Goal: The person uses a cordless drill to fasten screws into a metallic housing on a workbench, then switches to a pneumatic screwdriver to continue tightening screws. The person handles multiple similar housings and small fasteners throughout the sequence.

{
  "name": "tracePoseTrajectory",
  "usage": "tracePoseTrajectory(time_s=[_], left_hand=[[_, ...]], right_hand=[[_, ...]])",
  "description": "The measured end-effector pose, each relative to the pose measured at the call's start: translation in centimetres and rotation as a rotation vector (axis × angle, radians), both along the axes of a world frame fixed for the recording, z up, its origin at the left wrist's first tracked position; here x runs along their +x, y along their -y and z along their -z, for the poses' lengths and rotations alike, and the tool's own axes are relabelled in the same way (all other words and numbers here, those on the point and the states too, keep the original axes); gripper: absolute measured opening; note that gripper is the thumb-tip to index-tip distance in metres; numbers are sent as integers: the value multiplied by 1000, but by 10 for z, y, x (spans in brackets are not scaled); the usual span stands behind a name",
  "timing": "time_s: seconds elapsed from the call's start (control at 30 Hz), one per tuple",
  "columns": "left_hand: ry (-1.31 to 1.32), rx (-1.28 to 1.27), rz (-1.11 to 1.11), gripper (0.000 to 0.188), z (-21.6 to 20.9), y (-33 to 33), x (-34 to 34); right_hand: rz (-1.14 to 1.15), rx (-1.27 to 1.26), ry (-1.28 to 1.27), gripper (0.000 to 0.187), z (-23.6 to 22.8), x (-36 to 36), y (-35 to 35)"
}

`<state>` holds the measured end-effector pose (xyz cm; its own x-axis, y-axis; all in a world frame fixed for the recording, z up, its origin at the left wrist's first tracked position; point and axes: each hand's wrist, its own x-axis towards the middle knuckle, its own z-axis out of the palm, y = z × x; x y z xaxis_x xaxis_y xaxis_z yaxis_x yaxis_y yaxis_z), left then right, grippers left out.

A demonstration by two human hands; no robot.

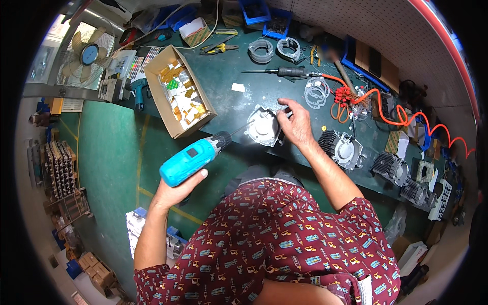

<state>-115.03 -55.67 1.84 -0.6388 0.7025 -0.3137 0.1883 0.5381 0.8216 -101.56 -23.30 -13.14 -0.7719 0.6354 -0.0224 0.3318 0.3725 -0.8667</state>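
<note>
My left hand (179,189) is wrapped round the grip of a turquoise cordless drill (188,160). Its long thin bit points up and right, the tip at the left side of a silver cast-metal housing (263,127). That housing lies near the front edge of the green workbench (229,104). At the housing's right edge, my right hand (296,124) grips it with bent fingers; the fingers on its far side are partly hidden.
An open cardboard box (203,119) of small white and amber pieces stands left of the housing. Finned metal housings (347,151) line the bench at right. A dark pen-shaped tool (292,71) with an orange coiled hose (389,121) lies behind, near pliers (221,48).
</note>
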Motion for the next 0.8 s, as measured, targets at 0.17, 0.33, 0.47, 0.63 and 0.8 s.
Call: tracePoseTrajectory(time_s=[0.17,0.33,0.47,0.63,0.8], left_hand=[[-222,9,163,22,22,-11,4],[-238,-101,218,34,20,-19,0],[-274,-234,297,36,-8,-47,-20],[-362,-403,508,29,-57,-117,-47],[-392,-462,640,26,-58,-137,-65]], right_hand=[[-80,189,20,63,43,10,21],[-99,89,-38,62,55,8,24],[-101,87,-19,62,58,13,26],[-123,131,-40,63,63,14,25],[-142,123,-55,63,64,10,28]])
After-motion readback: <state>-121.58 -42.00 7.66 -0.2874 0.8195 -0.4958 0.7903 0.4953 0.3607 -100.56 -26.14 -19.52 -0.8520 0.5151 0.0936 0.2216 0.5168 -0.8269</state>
